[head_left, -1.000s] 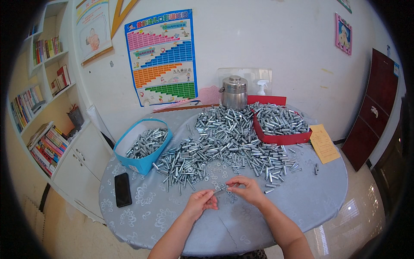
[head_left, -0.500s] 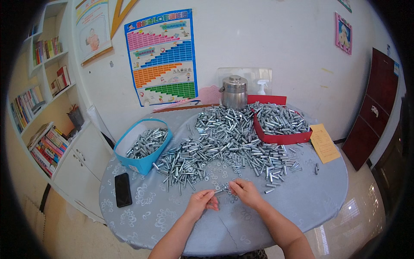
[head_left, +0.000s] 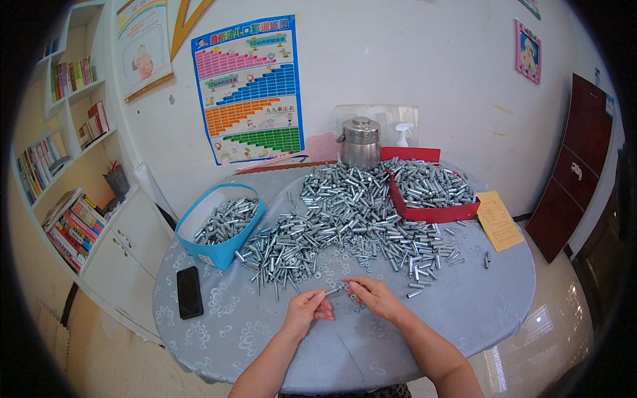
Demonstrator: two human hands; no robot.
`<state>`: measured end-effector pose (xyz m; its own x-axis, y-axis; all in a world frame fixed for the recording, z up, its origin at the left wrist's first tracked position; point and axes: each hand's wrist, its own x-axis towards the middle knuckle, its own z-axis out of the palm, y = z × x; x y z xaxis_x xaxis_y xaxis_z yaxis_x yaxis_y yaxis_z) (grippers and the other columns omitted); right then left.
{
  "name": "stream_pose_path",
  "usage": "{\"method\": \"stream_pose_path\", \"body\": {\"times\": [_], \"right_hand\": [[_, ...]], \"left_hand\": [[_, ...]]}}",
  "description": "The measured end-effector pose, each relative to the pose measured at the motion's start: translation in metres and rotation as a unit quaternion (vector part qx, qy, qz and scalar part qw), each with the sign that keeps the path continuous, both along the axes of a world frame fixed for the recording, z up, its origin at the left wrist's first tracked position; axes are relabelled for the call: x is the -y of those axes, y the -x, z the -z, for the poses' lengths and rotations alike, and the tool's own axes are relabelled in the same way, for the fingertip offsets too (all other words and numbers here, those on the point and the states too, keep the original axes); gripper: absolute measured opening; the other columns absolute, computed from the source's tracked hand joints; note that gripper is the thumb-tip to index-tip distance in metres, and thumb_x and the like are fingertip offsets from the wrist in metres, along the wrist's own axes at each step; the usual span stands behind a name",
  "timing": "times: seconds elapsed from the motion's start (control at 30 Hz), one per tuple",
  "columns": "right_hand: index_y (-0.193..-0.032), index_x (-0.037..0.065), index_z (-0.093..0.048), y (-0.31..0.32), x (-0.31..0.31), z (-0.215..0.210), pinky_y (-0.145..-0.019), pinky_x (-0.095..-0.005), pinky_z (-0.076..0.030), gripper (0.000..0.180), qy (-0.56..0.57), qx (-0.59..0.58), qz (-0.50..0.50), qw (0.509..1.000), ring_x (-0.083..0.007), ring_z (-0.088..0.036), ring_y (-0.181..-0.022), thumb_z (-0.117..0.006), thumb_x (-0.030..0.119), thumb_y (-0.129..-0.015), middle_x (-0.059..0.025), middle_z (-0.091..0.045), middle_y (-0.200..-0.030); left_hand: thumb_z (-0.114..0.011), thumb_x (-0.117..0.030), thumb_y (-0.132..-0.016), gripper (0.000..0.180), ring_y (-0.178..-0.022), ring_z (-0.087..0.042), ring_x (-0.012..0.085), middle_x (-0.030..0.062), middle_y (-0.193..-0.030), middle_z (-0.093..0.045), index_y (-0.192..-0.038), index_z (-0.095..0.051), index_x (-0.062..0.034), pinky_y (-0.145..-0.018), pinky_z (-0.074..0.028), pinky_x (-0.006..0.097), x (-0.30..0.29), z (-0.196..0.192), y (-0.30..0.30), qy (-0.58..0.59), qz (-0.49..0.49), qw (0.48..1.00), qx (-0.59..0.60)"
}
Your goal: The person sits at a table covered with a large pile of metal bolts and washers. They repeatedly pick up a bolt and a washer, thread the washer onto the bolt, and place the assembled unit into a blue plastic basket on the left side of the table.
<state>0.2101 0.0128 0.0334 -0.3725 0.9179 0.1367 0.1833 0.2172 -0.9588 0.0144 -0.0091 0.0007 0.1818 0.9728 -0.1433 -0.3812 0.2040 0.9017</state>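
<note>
- The left hand (head_left: 308, 308) pinches a metal piece (head_left: 332, 291) above the grey tablecloth (head_left: 458, 312).
- The right hand (head_left: 373, 295) has fingertips together near its right end; I cannot tell whether they grip anything.
- Cloth stretches from both hands to the rounded near edge.
- Beyond, a metal pile (head_left: 345, 212) spreads between blue box (head_left: 222, 253) and red box (head_left: 434, 213).

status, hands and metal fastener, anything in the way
Left hand pinching metal fastener. Right hand by its far end, contact unclear. Small metal rings close by.

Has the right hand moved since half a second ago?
Yes: the right hand has shifted slightly left, its fingertips now nearer the phone.
</note>
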Motion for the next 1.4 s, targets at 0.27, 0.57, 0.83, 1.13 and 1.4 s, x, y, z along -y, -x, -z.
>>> {"method": "stream_pose_path", "body": {"times": [0.27, 0.57, 0.83, 1.13, 1.4], "right_hand": [[-0.108, 0.002, -0.055, -0.004, -0.006, 0.012, -0.06, -0.0225, -0.043, 0.033, 0.04, 0.009, -0.035, 0.999, -0.009, -0.051, -0.066, -0.041, 0.027, -0.091, -0.0029, -0.057, -0.08], [-0.096, 0.002, -0.061, -0.005, -0.006, 0.013, -0.059, -0.0218, -0.042, 0.033, 0.09, -0.015, -0.054, 0.994, -0.0076, -0.05, -0.064, -0.04, 0.028, -0.092, -0.0001, -0.056, -0.074], [-0.086, 0.004, -0.062, -0.022, -0.012, 0.004, -0.065, -0.0294, -0.043, 0.02, -0.148, 0.203, 0.248, 0.936, -0.0207, -0.055, -0.073, -0.058, 0.022, -0.078, -0.0099, -0.059, -0.078], [-0.081, 0.007, -0.06, -0.056, -0.038, 0.033, -0.068, -0.039, -0.041, 0.017, -0.248, 0.415, 0.346, 0.804, -0.0263, -0.055, -0.078, -0.063, 0.013, -0.065, -0.0099, -0.058, -0.08], [-0.082, 0.009, -0.06, -0.058, -0.042, 0.042, -0.067, -0.0398, -0.04, 0.018, -0.245, 0.374, 0.329, 0.832, -0.0267, -0.055, -0.079, -0.063, 0.013, -0.065, -0.0087, -0.058, -0.08]], "left_hand": [[-0.046, -0.014, -0.088, 0.025, -0.059, -0.059, 0.0202, 0.0109, -0.072, -0.057, -0.104, -0.051, 0.005, -0.055, -0.053, 0.03, 0.001, -0.004, -0.002, -0.003, 0.0, 1.0, -0.007], [-0.045, -0.013, -0.089, 0.024, -0.06, -0.059, 0.0209, 0.0113, -0.073, -0.057, -0.103, -0.052, 0.0049, -0.055, -0.053, 0.031, 0.001, -0.003, -0.003, -0.014, -0.017, 1.0, -0.013], [-0.045, -0.012, -0.088, 0.022, -0.064, -0.059, 0.0199, 0.0114, -0.075, -0.057, -0.103, -0.053, 0.0039, -0.058, -0.053, 0.032, -0.003, 0.001, 0.002, -0.036, -0.081, 0.996, 0.003], [-0.047, -0.01, -0.087, 0.022, -0.072, -0.059, 0.0179, 0.013, -0.085, -0.058, -0.104, -0.052, 0.0044, -0.063, -0.053, 0.03, -0.016, -0.013, 0.028, -0.075, -0.251, 0.965, 0.023], [-0.053, -0.007, -0.083, 0.031, -0.082, -0.058, 0.0191, 0.0143, -0.094, -0.059, -0.113, -0.05, -0.0015, -0.071, -0.049, 0.03, -0.099, -0.049, 0.134, -0.179, -0.35, 0.914, -0.103]]}}
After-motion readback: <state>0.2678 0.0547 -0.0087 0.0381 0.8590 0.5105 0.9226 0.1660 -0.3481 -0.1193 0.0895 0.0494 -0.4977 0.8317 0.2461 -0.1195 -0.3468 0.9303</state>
